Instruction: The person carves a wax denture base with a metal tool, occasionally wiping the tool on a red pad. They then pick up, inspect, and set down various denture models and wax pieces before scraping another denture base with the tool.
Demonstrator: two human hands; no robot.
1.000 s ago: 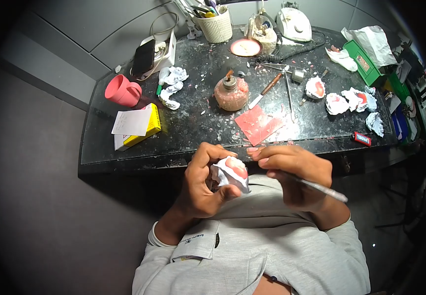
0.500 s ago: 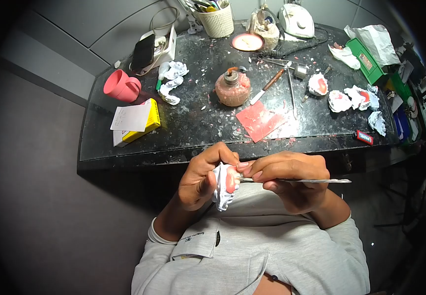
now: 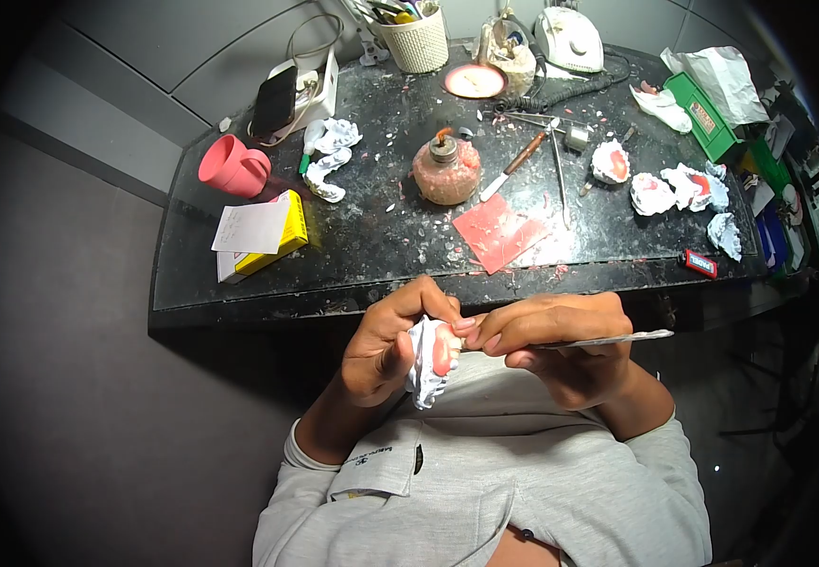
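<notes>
Below the front edge of the desk, my left hand is closed around a white dental cast with pink wax and pale teeth on its right side. Close against it on the right, my right hand pinches a thin metal tool, whose handle sticks out to the right. The fingertips meet the upper right part of the cast and hide the tool's working tip.
On the dark desk stand a burner with a small flame, a pink wax sheet, a wax knife, a pink mug, a yellow box, several casts and a red box.
The handle end of the tool in my right hand has risen slightly. The cast in my left hand has tilted a little.
</notes>
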